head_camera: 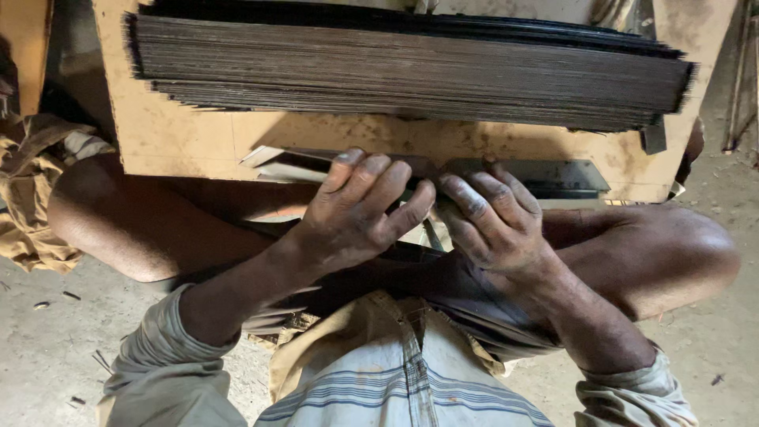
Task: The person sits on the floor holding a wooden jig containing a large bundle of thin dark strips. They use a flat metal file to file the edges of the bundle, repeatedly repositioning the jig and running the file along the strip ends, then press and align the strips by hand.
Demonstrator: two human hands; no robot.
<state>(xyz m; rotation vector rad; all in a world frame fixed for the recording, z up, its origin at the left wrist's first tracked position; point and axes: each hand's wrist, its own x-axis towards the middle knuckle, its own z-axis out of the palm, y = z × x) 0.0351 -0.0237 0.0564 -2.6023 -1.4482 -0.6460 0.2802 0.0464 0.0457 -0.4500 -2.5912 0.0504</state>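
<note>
My left hand (360, 209) and my right hand (490, 217) are side by side, fingers curled over a small bundle of thin dark metal strips (545, 175) lying on a tan wooden board (182, 134). Both hands are smeared with dark grime. Just beyond them, a tall stack of thin dark sheets (411, 71) rests on the same board. My bare knees stick out to the left and right under the board.
A crumpled tan cloth (32, 198) lies at the left. The dusty concrete floor (47, 332) carries small metal scraps. Thin rods (739, 79) lean at the far right edge.
</note>
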